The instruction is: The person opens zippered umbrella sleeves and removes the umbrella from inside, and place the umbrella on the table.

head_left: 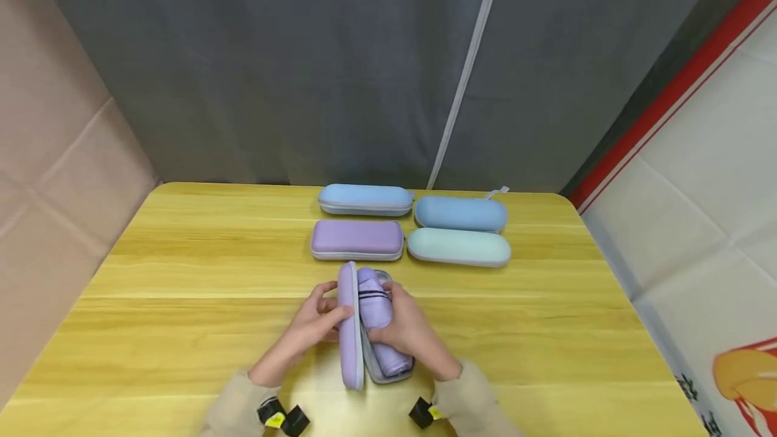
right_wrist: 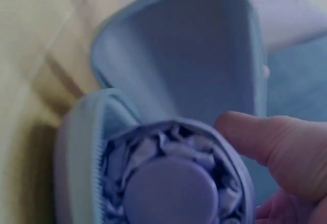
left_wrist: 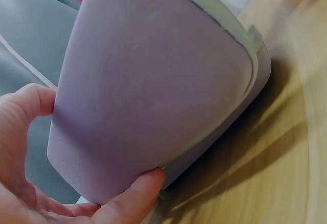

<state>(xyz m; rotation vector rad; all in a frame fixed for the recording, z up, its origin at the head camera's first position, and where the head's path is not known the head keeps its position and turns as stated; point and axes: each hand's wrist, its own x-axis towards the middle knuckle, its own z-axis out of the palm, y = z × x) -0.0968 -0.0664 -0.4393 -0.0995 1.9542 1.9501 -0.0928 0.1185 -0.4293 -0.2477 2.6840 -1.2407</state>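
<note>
A light purple zippered case stands unzipped near the front of the table, its lid raised on the left. My left hand holds that lid, thumb on one side and fingers on the other; the left wrist view shows the lid's outer face. Inside the case's other half lies a folded purple umbrella, with dark bands round it. My right hand grips the umbrella, thumb across its top. In the right wrist view the umbrella's round end sits beside the grey zipper edge.
Behind the hands lie a purple case, a light blue case, a blue case and a mint case, all zipped. The wooden table meets a dark grey curtain at the back.
</note>
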